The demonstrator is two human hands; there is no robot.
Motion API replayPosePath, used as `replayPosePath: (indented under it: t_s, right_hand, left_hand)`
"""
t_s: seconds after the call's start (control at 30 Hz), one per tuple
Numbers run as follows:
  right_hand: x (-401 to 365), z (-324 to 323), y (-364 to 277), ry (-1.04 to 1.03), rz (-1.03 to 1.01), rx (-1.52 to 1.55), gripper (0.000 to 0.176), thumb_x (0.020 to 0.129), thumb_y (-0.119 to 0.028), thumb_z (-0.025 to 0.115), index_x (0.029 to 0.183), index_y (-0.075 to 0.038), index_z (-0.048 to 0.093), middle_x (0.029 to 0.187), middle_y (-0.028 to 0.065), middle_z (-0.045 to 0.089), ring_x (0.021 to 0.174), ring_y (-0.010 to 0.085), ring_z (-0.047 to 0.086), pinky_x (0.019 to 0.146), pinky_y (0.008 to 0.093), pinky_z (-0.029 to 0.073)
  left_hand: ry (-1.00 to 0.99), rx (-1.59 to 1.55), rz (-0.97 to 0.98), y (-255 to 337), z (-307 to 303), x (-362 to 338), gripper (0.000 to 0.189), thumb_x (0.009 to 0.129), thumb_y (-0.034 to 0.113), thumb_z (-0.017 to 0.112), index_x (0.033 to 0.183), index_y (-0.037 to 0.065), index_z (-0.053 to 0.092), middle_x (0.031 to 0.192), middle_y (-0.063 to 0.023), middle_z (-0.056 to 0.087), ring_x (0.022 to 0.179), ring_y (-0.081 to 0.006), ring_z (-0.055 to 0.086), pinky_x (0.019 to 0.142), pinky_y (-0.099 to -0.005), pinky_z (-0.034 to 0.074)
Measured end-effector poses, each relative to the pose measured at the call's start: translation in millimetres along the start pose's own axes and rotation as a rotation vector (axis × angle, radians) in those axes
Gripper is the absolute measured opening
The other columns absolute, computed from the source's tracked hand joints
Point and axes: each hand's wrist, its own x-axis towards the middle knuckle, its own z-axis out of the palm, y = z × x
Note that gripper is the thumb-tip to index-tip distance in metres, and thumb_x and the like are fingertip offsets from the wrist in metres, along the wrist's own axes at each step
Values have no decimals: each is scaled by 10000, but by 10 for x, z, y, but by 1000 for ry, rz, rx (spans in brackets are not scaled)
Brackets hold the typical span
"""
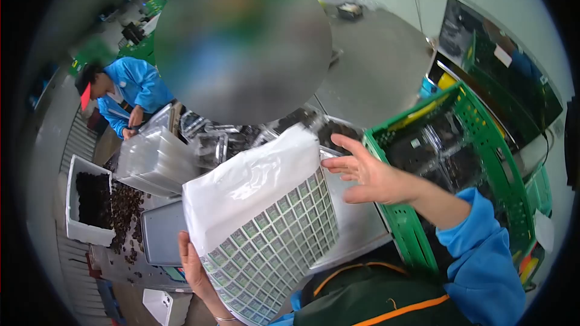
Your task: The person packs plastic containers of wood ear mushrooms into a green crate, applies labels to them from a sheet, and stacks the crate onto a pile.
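A large sheet of labels (275, 229) is tilted up in front of me, with rows of small greenish printed squares and a blank, glossy white upper part. At its lower left edge, my left hand (196, 268) holds it, partly hidden behind the sheet. My right hand (377, 175) is open at the right edge, its fingers spread and the fingertips right at the border. Behind the sheet, clear plastic boxes (211, 148) lie on the worktop.
To the right stands a green crate (417, 235) with clear-lidded packs. At left are stacked translucent tubs (154, 160), a white bin (90, 229) of dark material, loose brown pieces (128, 217) and a grey tray (163, 235). A person in blue (136, 84) works beyond.
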Motion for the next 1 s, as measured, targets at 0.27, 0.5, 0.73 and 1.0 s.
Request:
replayPosePath:
  t_s: [0.27, 0.5, 0.73, 1.0]
  right_hand:
    - [510, 424, 155, 23, 184, 446, 824, 770, -114, 660, 1392, -148, 121, 1102, 147, 494, 1052, 214, 490, 836, 349, 434]
    - [899, 847, 280, 92, 47, -17, 913, 760, -153, 669, 1407, -172, 25, 1303, 217, 332, 1211, 258, 350, 919, 384, 390]
    - [1400, 1632, 782, -170, 201, 592, 895, 746, -300, 688, 1389, -125, 90, 1305, 103, 343, 1214, 202, 318, 999, 386, 248]
    - [969, 1397, 69, 78, -68, 245, 747, 770, 14, 617, 1383, -182, 240, 889, 14, 573, 790, 92, 554, 740, 205, 437]
  left_hand:
    - [6, -276, -170, -33, -350, 30, 322, 927, 193, 381, 1215, 79, 470, 1162, -102, 548, 1000, -218, 574, 847, -390, 495]
    - [-50, -326, -334, 154, -644, 46, 313, 920, 209, 409, 1199, 84, 478, 1166, -119, 536, 1003, -241, 569, 812, -392, 517]
    - [14, -362, -232, 184, -894, -69, 366, 911, 223, 411, 1227, 43, 458, 1140, -128, 553, 996, -211, 575, 832, -342, 499]
    - [224, 249, 195, 318, -1606, 31, 198, 915, 157, 480, 946, -21, 561, 819, -50, 604, 714, -80, 551, 639, -203, 458]
